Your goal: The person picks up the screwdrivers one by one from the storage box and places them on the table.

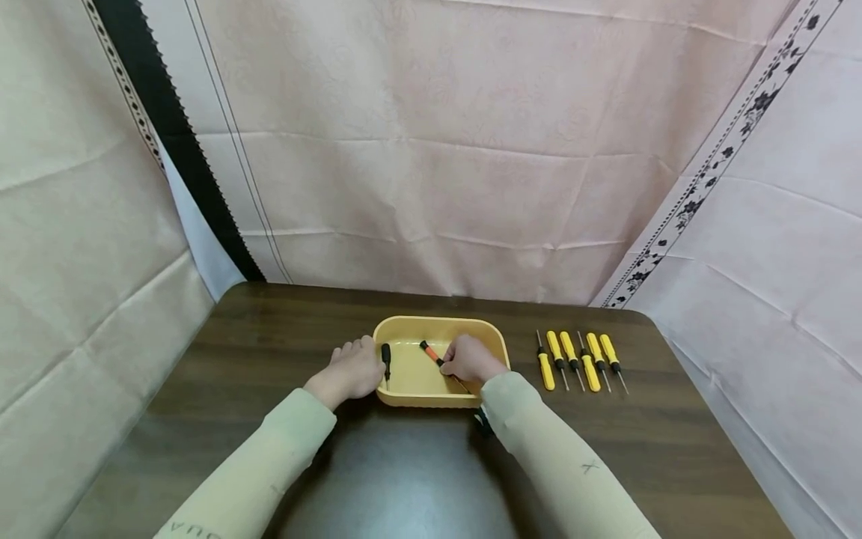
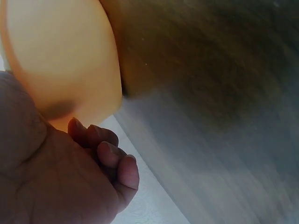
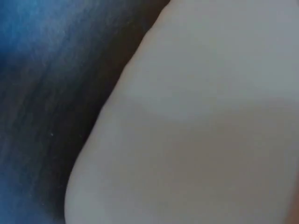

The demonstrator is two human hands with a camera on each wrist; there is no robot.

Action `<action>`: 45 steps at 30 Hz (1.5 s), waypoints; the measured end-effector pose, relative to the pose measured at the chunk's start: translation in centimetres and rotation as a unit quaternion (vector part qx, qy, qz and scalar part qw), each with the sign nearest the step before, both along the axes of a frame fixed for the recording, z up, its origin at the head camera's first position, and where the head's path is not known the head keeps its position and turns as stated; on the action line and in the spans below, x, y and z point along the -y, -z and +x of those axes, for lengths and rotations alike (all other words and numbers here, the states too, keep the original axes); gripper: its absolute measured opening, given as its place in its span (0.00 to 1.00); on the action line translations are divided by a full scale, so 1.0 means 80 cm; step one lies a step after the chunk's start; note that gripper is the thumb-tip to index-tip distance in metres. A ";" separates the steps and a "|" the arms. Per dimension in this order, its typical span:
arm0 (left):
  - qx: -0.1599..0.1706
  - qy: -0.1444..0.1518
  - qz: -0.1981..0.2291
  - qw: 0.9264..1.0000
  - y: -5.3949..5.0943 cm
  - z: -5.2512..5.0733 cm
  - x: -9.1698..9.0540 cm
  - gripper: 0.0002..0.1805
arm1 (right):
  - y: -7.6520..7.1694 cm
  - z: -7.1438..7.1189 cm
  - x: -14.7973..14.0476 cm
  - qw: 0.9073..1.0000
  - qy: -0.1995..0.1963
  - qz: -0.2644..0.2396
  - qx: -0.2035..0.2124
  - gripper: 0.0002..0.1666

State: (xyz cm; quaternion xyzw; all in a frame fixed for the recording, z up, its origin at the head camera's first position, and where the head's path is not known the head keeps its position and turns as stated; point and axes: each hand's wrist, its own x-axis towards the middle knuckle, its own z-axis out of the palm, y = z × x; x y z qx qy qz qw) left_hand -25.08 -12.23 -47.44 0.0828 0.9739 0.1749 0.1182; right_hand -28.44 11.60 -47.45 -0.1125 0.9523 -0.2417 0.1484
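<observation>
A shallow yellow plastic tray (image 1: 439, 400) stands on the dark table between both hands. My left hand (image 1: 355, 367) holds its left wall; in the left wrist view the curled fingers (image 2: 110, 154) lie against the outside of the tray (image 2: 65, 51), and the thumb tip is out of sight. My right hand (image 1: 471, 359) reaches over the tray's right side and pinches an orange-and-black screwdriver (image 1: 432, 352). This screwdriver slants, black end at upper left and shaft toward lower right. A black screwdriver (image 1: 386, 359) lies along the tray's left inner wall. The right wrist view shows mostly pale sleeve (image 3: 196, 116).
Several yellow-and-black screwdrivers (image 1: 587, 367) lie in a row right of the tray, some turned the opposite way. The brown wood-grain table (image 1: 283, 322) ends at a hanging patterned cloth (image 1: 431, 187) behind, with more cloth at both sides. Something dark (image 1: 482, 421) shows beneath the right wrist.
</observation>
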 end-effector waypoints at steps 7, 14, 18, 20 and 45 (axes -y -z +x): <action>-0.001 -0.003 0.003 1.000 -0.008 -0.002 0.005 0.21 | -0.017 0.002 -0.007 0.998 -0.011 -0.063 -0.001 0.05; -0.003 -0.005 0.012 1.000 -0.003 0.002 0.001 0.21 | -0.046 0.004 -0.049 0.958 0.041 -0.274 0.068 0.14; -0.004 -0.001 0.010 1.000 0.001 0.003 -0.001 0.21 | -0.062 0.017 -0.088 0.934 0.060 -0.342 0.087 0.18; -0.005 -0.002 0.010 1.000 0.001 0.003 -0.001 0.21 | -0.065 0.024 -0.110 0.926 0.065 -0.361 0.091 0.21; -0.005 -0.001 0.016 1.000 -0.001 0.000 0.002 0.22 | 0.000 0.093 -0.255 0.933 0.088 -0.315 0.152 0.15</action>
